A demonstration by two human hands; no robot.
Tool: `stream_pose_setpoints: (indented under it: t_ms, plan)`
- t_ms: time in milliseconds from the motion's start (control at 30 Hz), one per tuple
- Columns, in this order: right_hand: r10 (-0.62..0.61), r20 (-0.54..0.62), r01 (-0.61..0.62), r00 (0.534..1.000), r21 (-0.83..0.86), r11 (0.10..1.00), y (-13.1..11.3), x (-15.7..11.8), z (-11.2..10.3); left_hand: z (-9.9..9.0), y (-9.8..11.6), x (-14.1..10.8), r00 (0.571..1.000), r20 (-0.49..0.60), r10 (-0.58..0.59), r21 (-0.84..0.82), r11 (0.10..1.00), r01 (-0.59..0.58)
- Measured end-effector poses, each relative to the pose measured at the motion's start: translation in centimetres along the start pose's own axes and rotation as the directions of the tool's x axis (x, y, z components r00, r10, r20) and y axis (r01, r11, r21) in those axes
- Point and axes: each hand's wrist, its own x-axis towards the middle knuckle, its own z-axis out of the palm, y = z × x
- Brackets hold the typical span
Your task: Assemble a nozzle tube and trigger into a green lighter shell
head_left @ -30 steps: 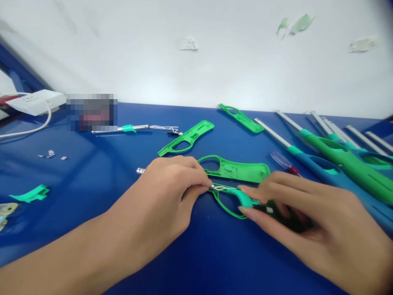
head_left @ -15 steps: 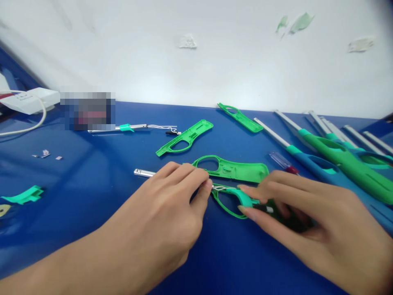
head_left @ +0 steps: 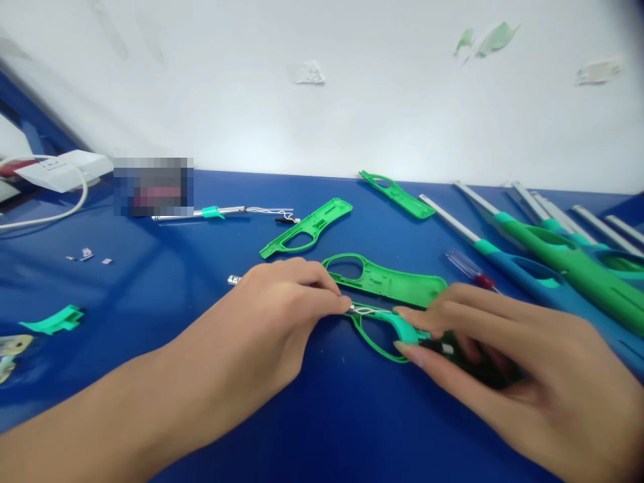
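Observation:
My left hand [head_left: 282, 315] is closed around a silver metal tube [head_left: 234, 280], whose slotted tip sticks out on the left. White wires [head_left: 369, 310] run from the tube's other end to a teal trigger piece [head_left: 406, 331]. My right hand [head_left: 513, 355] pinches that trigger piece between thumb and index finger. Beneath lies a green handle shell [head_left: 375, 345] with an oval loop, its right part hidden by my right hand. A black part with a white end [head_left: 437, 346] shows by the right fingers. Just behind lies another green half shell [head_left: 392, 280], inner side up.
Two more green half shells [head_left: 306, 228] [head_left: 397, 194] lie farther back. A tube assembly [head_left: 191, 214] is at back left; finished-looking lighters [head_left: 543, 248] and a screwdriver [head_left: 465, 266] lie right. Teal piece [head_left: 55, 320], white fragments and a white cable are left.
The view has shifted slightly, moving everything a little right. My left hand has turned and its fingers have straightened along the tube, covering more of it. My right hand keeps its pinch.

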Motion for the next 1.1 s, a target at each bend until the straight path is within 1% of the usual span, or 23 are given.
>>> stream_pose_setpoints:
  t_ms: [200, 367, 533, 733, 833, 967, 1033, 1100]
  plan:
    - [0.014, 0.006, -0.014, 1.000, -0.005, 1.000, 0.1, -0.1, -0.2, -0.1, 0.5, 0.2, 0.999, -0.020, -0.043, 0.001, 0.999, 0.043]
    - [-0.014, 0.010, 0.014, 1.000, -0.020, 1.000, 0.2, -0.1, -0.2, 0.3, 0.3, 0.0, 0.998, -0.038, -0.056, 0.009, 0.998, 0.057]
    - [-0.009, 0.031, 0.010, 0.999, -0.024, 1.000, 0.1, -0.1, -0.2, 0.4, 0.2, 0.0, 0.993, -0.006, -0.115, -0.016, 0.993, 0.115]
    - [0.030, 0.002, -0.030, 1.000, 0.028, 0.999, 0.0, 0.0, -0.1, 0.1, -0.1, 1.0, 0.980, 0.060, -0.189, -0.085, 0.977, 0.193]
    - [0.050, -0.015, -0.049, 0.999, 0.038, 0.998, -0.1, -0.2, 0.2, -0.5, 0.0, 1.5, 0.955, 0.117, -0.272, -0.106, 0.953, 0.284]
    - [0.058, 0.009, -0.058, 0.998, 0.049, 0.997, 0.2, -1.0, 0.6, -1.4, 0.7, 1.8, 0.884, 0.244, -0.399, -0.193, 0.873, 0.448]
    - [0.067, 0.024, -0.068, 0.997, 0.045, 0.997, 0.4, -1.6, 0.8, -1.6, 1.1, 1.9, 0.868, 0.254, -0.427, -0.207, 0.852, 0.480]
    - [0.092, 0.037, -0.094, 0.995, 0.037, 0.995, 0.6, -2.3, 1.0, -1.7, 1.4, 1.8, 0.867, 0.247, -0.432, -0.207, 0.851, 0.483]
